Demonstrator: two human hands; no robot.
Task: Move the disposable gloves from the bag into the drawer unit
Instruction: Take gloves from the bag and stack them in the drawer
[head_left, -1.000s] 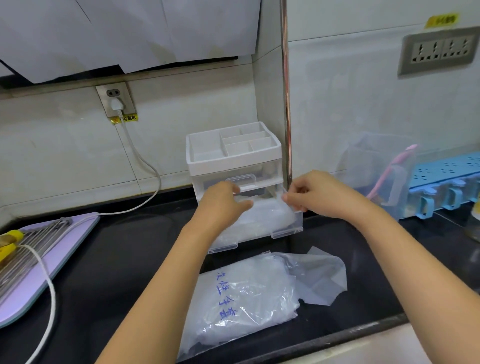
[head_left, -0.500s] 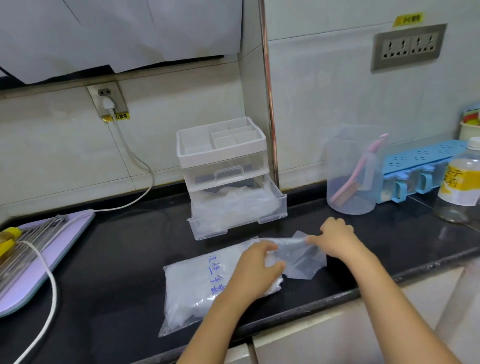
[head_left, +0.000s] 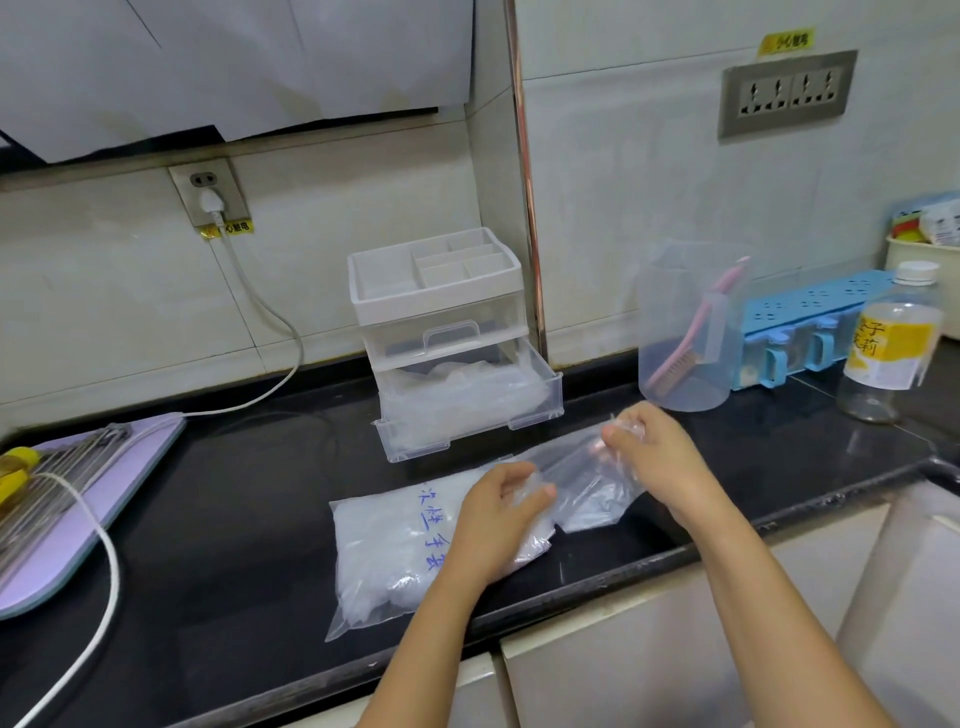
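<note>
**Bag mouth being opened for another pull of gloves**

- The thin translucent disposable gloves (head_left: 374, 566) are mostly packed in the clear plastic bag (head_left: 363, 519), which lies flat on the black countertop (head_left: 234, 493). A heap of them already sits in the pulled-out lower drawer (head_left: 550, 387) of the white-and-clear plastic drawer unit (head_left: 441, 301), just behind the bag.
- The right hand (head_left: 660, 462) pinches the bag's loose mouth film and lifts it.
- The left hand (head_left: 493, 525) has its fingers curled at the opening, gripping film. Whether it also holds gloves cannot be told.
- Doing it well: keep the mouth raised and taut, reach in under the film and take a modest wad. The gloves look slippery and clingy, so strays may trail out. Pin the bag so it does not slide towards the counter edge.
- Writing: blue handwritten characters on the bag, partly covered by the left wrist, seem to read 次性手套.
- The clear bottle (head_left: 891, 348) at right has a yellow label reading 茉莉.
- The yellow sticker (head_left: 228, 227) under the wall socket (head_left: 210, 193) is too small to be sure of.
</note>
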